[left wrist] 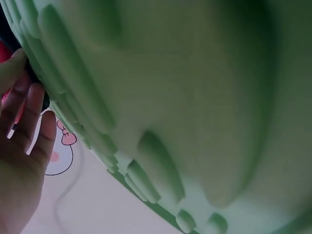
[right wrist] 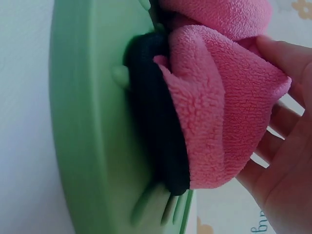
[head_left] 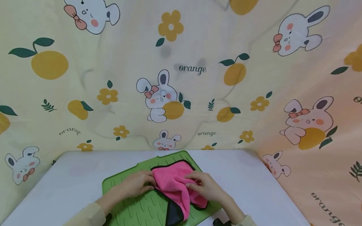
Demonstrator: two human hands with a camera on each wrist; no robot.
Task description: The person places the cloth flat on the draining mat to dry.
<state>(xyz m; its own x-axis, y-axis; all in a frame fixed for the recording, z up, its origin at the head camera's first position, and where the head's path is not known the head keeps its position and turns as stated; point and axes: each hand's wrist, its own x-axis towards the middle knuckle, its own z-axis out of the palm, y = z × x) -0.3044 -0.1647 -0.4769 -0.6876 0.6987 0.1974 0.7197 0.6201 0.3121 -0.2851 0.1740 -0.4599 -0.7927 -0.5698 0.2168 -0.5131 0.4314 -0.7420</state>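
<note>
A pink fleecy cloth (head_left: 169,177) with black edging lies rumpled on a ribbed green mat (head_left: 133,208). Near the front, one corner is turned so that its dark reverse side (head_left: 174,214) shows. My left hand (head_left: 139,183) pinches the cloth's left edge between thumb and fingers; in the left wrist view its fingertips (left wrist: 35,95) are at the black border. On the other side, my right hand (head_left: 205,185) grips a raised fold of the cloth. The right wrist view shows this fold (right wrist: 229,107) bunched between the thumb and the fingers behind it.
The mat sits at an angle on a white table (head_left: 237,169). Behind and to the right hangs a curtain (head_left: 198,103) printed with rabbits and oranges, meeting the table's edges. A black object (head_left: 220,222) shows by the right wrist at the bottom.
</note>
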